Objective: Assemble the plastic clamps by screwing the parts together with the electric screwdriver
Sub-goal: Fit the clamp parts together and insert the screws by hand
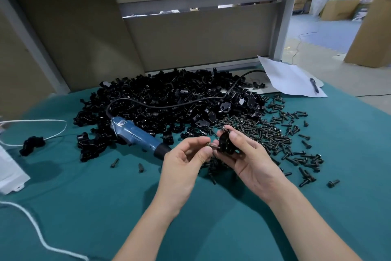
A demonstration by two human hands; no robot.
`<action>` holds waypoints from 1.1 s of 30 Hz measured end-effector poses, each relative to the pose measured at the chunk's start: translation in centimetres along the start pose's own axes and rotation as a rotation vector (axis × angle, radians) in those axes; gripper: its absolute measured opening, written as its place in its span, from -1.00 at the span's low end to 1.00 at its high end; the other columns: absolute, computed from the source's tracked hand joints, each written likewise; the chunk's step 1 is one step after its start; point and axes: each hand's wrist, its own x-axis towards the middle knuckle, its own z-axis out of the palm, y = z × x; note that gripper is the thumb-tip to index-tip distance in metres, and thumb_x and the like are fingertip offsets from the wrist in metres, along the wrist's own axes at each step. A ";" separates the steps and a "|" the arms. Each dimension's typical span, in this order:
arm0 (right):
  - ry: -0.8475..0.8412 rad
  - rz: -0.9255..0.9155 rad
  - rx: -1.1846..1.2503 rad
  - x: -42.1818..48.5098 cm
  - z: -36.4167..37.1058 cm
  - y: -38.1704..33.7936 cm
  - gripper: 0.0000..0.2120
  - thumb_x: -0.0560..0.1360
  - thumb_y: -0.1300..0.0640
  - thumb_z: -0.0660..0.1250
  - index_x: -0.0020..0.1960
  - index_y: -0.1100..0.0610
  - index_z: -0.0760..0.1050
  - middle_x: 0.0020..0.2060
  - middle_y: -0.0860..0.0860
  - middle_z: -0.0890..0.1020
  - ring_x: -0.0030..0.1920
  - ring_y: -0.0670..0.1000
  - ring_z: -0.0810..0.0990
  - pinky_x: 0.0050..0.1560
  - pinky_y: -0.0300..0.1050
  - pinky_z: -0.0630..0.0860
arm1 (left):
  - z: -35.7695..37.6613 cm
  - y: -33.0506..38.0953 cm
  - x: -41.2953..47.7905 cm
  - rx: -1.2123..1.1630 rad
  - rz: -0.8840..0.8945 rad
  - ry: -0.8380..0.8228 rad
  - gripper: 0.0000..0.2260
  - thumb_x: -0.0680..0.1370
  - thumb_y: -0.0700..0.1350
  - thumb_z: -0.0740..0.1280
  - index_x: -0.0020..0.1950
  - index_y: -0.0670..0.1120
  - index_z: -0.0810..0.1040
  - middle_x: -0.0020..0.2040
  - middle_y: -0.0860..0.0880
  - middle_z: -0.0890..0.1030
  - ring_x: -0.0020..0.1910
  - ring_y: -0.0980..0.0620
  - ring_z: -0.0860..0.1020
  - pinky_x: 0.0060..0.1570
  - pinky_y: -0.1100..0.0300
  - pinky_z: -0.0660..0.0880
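Pinching a screw (211, 145) between thumb and fingertips, the left hand (186, 155) is holding it level, with its tip lying at the side of the black plastic clamp (227, 143). The right hand (247, 159) is closing its grip around that clamp, thumb lying over the top and fingers curling beneath. Both grips are hovering close together above the worktop (84, 207).

Just left of the left grip, the electric screwdriver (137, 134) is lying unheld on the teal cloth, its dark nose pointing at that hand and nearly reaching it. Its black cord (169, 104) is looping away over the pile of clamp parts (169, 91), which is filling the space beyond both grips up to the far edge against the panel.

Right of the right grip, and partly beneath it, a heap of screws (275, 133) is spreading outward and thinning toward the worktop's slanting right edge. Beyond it, at the far right corner, a sheet of paper (289, 76) is lying with a pen (314, 85) on it.

On the near side of both grips a broad stretch of cloth is showing — the forearms are crossing it. Left of the left grip, two loose screws (115, 162) are lying past the screwdriver; further out, a lone clamp piece (31, 144) and a white box (10, 167) are sitting by the left edge, and a white cord (42, 237) is trailing across the near left.
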 end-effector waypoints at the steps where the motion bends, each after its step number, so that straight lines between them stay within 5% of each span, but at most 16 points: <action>1: 0.005 -0.001 -0.014 0.0 0.1 0.0 -0.79 0.51 0.16 0.42 0.11 0.12 0.74 0.13 0.17 0.72 0.08 0.14 0.74 0.00 -0.04 0.68 | 0.0 0.0 0.0 -0.003 0.004 -0.008 -0.85 0.56 -0.29 0.42 0.10 -0.13 0.65 0.02 -0.03 0.75 0.05 0.07 0.70 0.02 0.32 0.56; 18: 0.009 -0.018 -0.099 -0.2 0.7 0.0 -0.78 0.48 0.17 0.42 0.08 0.12 0.75 0.10 0.18 0.73 0.08 0.12 0.74 0.00 -0.01 0.68 | -0.3 -0.7 0.0 0.174 0.050 -0.010 -0.86 0.58 -0.22 0.44 0.06 -0.01 0.68 0.01 0.09 0.73 0.06 0.14 0.67 0.11 0.29 0.55; 25: 0.022 -0.020 -0.144 -0.3 1.0 0.2 -0.78 0.45 0.18 0.44 0.08 0.13 0.74 0.11 0.19 0.73 0.06 0.12 0.74 0.00 -0.03 0.68 | -0.3 -0.8 0.0 0.166 -0.010 0.009 -0.92 0.58 -0.20 0.44 0.05 -0.10 0.67 -0.08 0.05 0.73 -0.12 0.20 0.65 -0.09 0.33 0.55; 33: 0.023 -0.005 -0.146 -0.4 1.1 0.1 -0.79 0.45 0.18 0.45 0.06 0.13 0.75 0.10 0.18 0.73 0.05 0.12 0.74 0.00 -0.02 0.69 | -0.9 -0.5 0.0 0.355 0.026 -0.029 -0.90 0.59 -0.14 0.44 0.04 0.06 0.67 -0.02 0.18 0.72 0.00 0.20 0.66 0.07 0.30 0.56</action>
